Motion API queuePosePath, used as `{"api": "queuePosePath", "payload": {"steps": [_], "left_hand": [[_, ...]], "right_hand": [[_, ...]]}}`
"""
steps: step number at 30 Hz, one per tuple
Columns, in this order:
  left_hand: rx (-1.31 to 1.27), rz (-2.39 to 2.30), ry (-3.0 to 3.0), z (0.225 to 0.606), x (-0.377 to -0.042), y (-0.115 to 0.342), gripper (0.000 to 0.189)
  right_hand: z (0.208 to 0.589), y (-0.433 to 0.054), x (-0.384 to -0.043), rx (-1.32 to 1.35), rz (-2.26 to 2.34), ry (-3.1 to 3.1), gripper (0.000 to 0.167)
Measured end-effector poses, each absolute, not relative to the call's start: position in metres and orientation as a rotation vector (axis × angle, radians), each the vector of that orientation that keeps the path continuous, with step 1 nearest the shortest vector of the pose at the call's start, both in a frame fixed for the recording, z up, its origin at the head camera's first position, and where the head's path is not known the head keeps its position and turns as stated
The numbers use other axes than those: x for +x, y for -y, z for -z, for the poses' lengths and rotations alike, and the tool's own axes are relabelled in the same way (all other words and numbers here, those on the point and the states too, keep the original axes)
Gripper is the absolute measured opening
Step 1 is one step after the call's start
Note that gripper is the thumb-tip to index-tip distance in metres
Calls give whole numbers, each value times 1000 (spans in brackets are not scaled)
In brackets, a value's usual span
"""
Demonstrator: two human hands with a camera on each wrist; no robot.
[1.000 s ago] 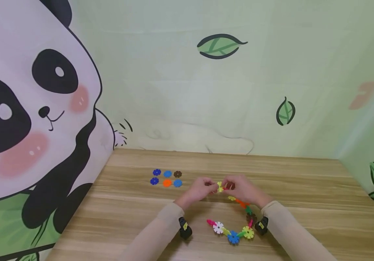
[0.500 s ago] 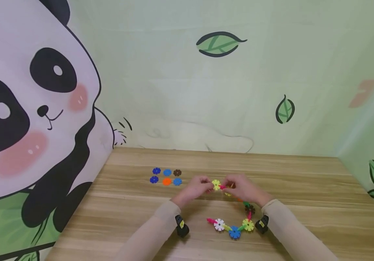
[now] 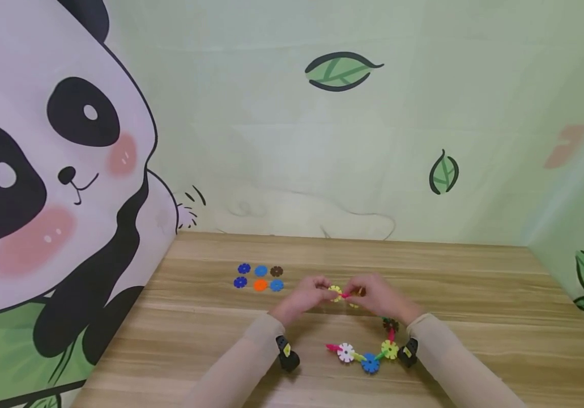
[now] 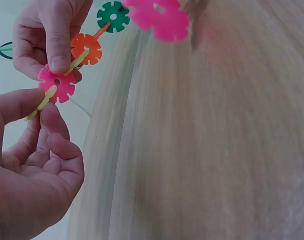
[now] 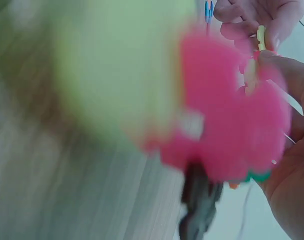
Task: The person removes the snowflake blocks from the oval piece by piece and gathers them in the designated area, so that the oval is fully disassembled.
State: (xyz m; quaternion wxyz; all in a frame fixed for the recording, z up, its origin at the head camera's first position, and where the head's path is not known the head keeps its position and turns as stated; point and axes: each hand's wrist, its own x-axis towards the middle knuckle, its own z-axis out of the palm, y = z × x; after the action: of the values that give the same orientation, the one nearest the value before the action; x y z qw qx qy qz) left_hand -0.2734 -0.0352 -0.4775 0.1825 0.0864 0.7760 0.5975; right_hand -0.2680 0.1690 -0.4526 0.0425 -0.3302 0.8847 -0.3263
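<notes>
Near the middle of the table, my left hand (image 3: 308,297) pinches a yellow notched disc (image 3: 335,293) between thumb and fingertips. My right hand (image 3: 375,294) pinches a pink notched disc (image 4: 56,84) that meets the yellow one edge to edge. From the pink disc a chain of interlocked discs runs on. In the left wrist view it goes through an orange disc (image 4: 86,49) and a green disc (image 4: 113,16). The chain's other part curves along the table in front, with a blue disc (image 3: 370,362) and a white disc (image 3: 345,352). My right hand hides some of the chain in the head view.
Several loose discs lie in two rows left of my hands, among them an orange disc (image 3: 260,285) and a brown disc (image 3: 276,271). Behind the wooden table (image 3: 210,345) stands a pale green wall (image 3: 271,136) with leaf drawings.
The held yellow disc has shifted slightly left. The chain's orange and green discs have gone mostly out of sight behind my right hand, and its front part has slid a little right.
</notes>
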Motion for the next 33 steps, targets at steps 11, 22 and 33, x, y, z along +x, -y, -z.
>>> {"api": "queuePosePath", "payload": {"steps": [11, 22, 33], "left_hand": [[231, -1748, -2131, 477, -270, 37, 18], [196, -1733, -2173, 474, -269, 37, 19], [193, -1730, -2230, 475, -269, 36, 16]], "right_hand": [[455, -169, -269, -1014, 961, -2722, 9], [456, -169, -269, -1048, 967, -2732, 10], [456, -168, -269, -1062, 965, -2737, 11]]}}
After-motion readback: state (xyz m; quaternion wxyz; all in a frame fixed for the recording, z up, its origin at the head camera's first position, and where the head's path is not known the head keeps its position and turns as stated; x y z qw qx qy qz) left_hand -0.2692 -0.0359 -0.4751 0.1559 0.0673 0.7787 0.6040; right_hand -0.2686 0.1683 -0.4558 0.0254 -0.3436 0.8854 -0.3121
